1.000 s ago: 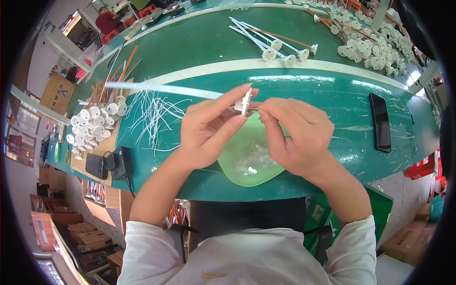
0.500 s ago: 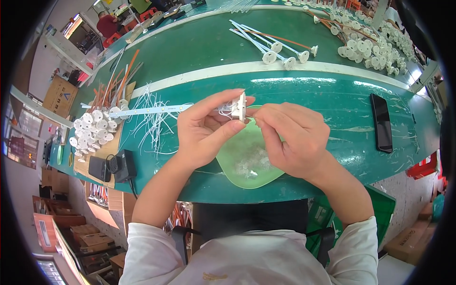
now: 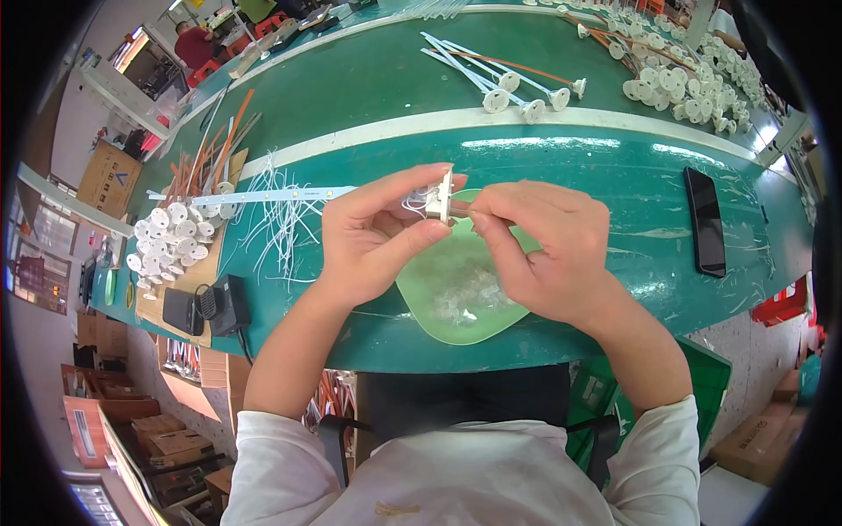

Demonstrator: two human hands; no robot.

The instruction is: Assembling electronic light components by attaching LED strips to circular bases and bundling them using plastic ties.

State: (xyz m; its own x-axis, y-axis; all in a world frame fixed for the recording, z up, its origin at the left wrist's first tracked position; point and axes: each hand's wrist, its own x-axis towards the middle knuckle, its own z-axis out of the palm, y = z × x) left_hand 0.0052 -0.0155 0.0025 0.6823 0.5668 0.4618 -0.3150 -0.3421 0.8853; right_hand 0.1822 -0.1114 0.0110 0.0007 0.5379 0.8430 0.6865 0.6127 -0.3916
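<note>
My left hand is closed on a white round lamp end cap, fingers above and thumb below. Thin white wires show behind the cap, and a pale blue LED strip runs leftward from that hand. My right hand pinches a thin, brownish metal-looking piece between thumb and forefinger. Its tip meets the cap's flat face; its exact kind is hidden by the fingers. Below both hands lies a light green tray with small clear bits in it.
To the left are a pile of white end caps, loose white wires and a black power adapter. A black phone lies at the right. Farther back rest several capped strips and a big heap of caps.
My right fingertips have drawn slightly away from the cap, so more of the thin piece shows. The LED strip has shifted a little and lies more level.
</note>
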